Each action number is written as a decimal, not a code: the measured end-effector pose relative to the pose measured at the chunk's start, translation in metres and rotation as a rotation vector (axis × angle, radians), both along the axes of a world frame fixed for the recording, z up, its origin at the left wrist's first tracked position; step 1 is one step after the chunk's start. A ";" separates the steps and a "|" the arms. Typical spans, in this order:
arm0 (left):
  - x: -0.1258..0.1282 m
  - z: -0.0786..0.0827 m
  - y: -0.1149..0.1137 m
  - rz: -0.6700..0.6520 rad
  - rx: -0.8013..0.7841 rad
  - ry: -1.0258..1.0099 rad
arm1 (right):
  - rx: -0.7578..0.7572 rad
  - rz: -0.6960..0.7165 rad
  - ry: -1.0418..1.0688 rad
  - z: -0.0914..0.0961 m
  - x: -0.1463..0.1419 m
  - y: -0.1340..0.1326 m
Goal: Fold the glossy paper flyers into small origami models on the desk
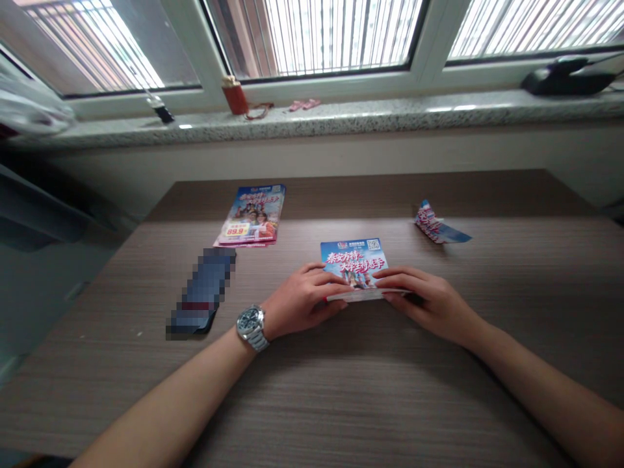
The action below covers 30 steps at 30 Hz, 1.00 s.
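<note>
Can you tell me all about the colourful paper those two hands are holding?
The leaflet is shiny paper, mostly blue, with big red and white letters, a small square code near its top right corner and a busy picture. It looks folded: its near edge shows a white layer. It lies on the wooden table. The left hand and right hand grip its near corners, fingers on top.

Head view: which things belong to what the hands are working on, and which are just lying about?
In hand: folded flyer, held at its near edge by left hand and right hand.
Lying about: flyer stack, phone, small folded paper on the table; red container, black object on the windowsill.
</note>
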<state>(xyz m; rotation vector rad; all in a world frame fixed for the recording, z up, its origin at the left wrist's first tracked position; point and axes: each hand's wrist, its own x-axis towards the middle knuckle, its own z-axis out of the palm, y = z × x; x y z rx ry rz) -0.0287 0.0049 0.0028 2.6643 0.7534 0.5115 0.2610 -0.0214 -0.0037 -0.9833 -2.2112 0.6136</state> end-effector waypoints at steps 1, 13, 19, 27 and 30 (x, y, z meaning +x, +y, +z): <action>0.000 0.000 0.000 0.001 -0.005 -0.010 | -0.007 -0.006 0.001 0.001 0.000 0.000; 0.001 -0.003 -0.002 0.090 -0.090 -0.134 | -0.233 -0.127 0.094 -0.003 0.000 0.000; 0.006 -0.004 -0.002 0.177 -0.149 -0.174 | -0.257 -0.232 0.100 -0.009 -0.004 0.003; 0.005 -0.006 0.002 0.271 -0.091 0.002 | -0.268 -0.228 0.114 -0.013 -0.004 0.005; 0.004 -0.008 0.002 0.268 -0.076 0.054 | -0.260 -0.240 0.112 -0.014 -0.003 0.005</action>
